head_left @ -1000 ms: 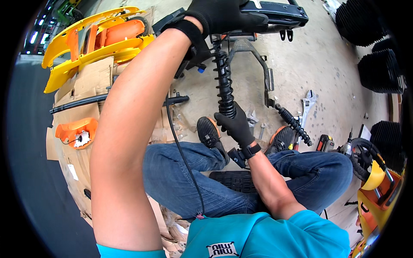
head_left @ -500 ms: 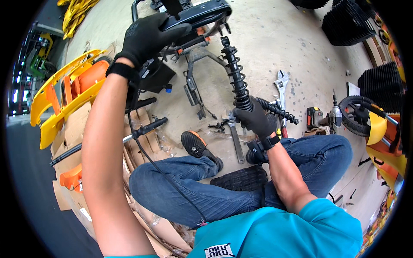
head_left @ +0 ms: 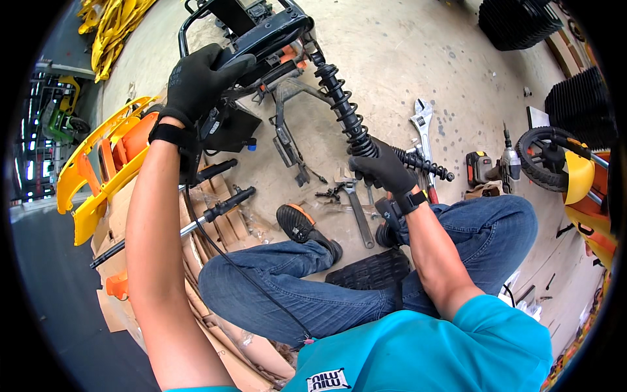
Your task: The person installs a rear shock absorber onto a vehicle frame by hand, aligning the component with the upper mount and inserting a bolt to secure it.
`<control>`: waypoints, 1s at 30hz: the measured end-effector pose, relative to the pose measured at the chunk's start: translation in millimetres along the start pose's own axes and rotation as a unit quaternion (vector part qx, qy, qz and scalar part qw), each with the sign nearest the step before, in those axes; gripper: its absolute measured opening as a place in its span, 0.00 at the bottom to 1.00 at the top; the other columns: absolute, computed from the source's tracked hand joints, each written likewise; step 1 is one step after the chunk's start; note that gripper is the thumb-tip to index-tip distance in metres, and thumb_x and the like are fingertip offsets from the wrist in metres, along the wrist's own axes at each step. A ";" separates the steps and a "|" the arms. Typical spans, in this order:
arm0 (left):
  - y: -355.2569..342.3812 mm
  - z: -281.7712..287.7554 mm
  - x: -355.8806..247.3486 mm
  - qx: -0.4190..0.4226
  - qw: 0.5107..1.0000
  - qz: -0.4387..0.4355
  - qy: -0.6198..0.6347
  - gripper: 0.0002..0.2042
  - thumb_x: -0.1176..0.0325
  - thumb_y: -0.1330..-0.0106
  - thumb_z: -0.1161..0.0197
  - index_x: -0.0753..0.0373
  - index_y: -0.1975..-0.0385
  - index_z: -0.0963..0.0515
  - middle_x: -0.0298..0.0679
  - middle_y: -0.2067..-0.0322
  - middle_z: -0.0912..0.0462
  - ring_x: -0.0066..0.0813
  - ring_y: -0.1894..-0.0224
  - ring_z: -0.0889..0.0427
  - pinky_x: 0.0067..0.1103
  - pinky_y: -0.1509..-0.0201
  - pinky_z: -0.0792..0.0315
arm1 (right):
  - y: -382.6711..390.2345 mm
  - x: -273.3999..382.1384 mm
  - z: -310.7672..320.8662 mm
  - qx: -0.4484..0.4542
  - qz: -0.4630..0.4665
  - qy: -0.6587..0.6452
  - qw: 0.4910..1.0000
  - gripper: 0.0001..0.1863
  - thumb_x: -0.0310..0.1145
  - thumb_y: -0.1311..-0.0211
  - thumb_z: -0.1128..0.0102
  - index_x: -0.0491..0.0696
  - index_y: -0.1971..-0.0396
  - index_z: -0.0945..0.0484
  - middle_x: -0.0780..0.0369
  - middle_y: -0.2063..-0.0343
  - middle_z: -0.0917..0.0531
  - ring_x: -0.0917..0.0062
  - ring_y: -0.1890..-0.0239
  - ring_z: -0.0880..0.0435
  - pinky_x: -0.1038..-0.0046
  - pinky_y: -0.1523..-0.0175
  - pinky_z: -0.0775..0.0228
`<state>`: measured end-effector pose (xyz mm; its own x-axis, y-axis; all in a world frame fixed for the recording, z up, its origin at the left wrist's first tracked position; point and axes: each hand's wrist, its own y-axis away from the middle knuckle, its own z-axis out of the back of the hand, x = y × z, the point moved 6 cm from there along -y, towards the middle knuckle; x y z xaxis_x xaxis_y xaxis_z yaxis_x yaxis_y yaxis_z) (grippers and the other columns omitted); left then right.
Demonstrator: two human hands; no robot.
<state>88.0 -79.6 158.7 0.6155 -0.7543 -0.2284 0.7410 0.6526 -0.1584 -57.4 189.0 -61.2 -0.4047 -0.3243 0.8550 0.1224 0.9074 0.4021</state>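
My left hand (head_left: 204, 80), in a black glove, is closed round the near edge of a black metal vehicle frame (head_left: 274, 34). In my gloved right hand (head_left: 386, 171) is the lower end of a black coil-spring shock absorber (head_left: 343, 110), tilted up and to the left. Its upper eye lies at the bracket on the frame's right end; whether the two touch I cannot tell. Just beyond my right hand a second shock absorber (head_left: 431, 164) lies on the floor. An adjustable wrench (head_left: 358, 214) rests between my feet, and a larger adjustable wrench (head_left: 423, 127) lies farther right.
A cordless tool's battery (head_left: 479, 167), a power driver (head_left: 509, 163) and a small wheel (head_left: 543, 160) stand at the right. Yellow and orange body panels (head_left: 108, 166) sit at the left by flattened cardboard (head_left: 225, 219) and a fork tube (head_left: 196, 223). Black stacked parts (head_left: 519, 25) are far right.
The frame and my left hand have shifted left and down. My right hand has brought the shock absorber leftward, its top eye now at the frame's bracket instead of apart from it.
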 end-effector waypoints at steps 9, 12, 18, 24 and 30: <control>-0.1 1.1 -6.3 0.007 1.000 0.009 0.008 0.26 0.44 0.39 0.36 0.65 0.80 0.27 0.39 0.85 0.32 0.27 0.80 0.35 0.28 0.74 0.40 | -8.7 0.0 3.9 0.008 0.004 -0.011 1.000 0.20 0.37 0.47 0.29 0.44 0.58 0.24 0.67 0.76 0.21 0.86 0.80 0.24 0.82 0.77 0.34; -0.2 0.9 -2.0 0.005 1.000 0.010 0.003 0.26 0.44 0.39 0.36 0.64 0.81 0.28 0.38 0.86 0.33 0.26 0.80 0.36 0.27 0.74 0.40 | -10.0 2.6 1.6 0.011 -0.008 -0.022 1.000 0.20 0.37 0.47 0.29 0.43 0.59 0.24 0.66 0.75 0.21 0.85 0.80 0.24 0.82 0.76 0.32; -2.6 1.2 -2.6 0.021 1.000 0.013 -0.010 0.26 0.41 0.41 0.36 0.64 0.76 0.24 0.42 0.83 0.26 0.33 0.79 0.29 0.28 0.71 0.36 | -10.2 5.8 -5.3 0.008 0.019 -0.023 1.000 0.22 0.39 0.47 0.30 0.46 0.55 0.26 0.66 0.75 0.22 0.85 0.80 0.25 0.83 0.80 0.38; 0.2 1.0 -4.5 0.004 1.000 0.002 0.024 0.25 0.46 0.38 0.35 0.64 0.81 0.29 0.36 0.86 0.35 0.24 0.80 0.38 0.27 0.75 0.42 | -5.8 5.7 -4.5 -0.007 0.005 -0.016 1.000 0.20 0.36 0.47 0.29 0.42 0.58 0.23 0.66 0.73 0.20 0.85 0.73 0.22 0.80 0.68 0.28; -1.1 -0.9 -4.6 -0.001 1.000 -0.002 0.027 0.24 0.47 0.38 0.35 0.63 0.81 0.29 0.36 0.86 0.35 0.24 0.80 0.38 0.27 0.75 0.42 | -7.0 8.0 -3.1 -0.004 0.013 -0.013 1.000 0.20 0.36 0.47 0.29 0.41 0.59 0.23 0.66 0.72 0.20 0.85 0.73 0.22 0.80 0.67 0.28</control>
<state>84.1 -76.8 159.1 0.5973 -0.7521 -0.2787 0.7428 0.6498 -0.1615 -58.8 179.2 -56.2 -0.4251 -0.2935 0.8562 0.1407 0.9130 0.3828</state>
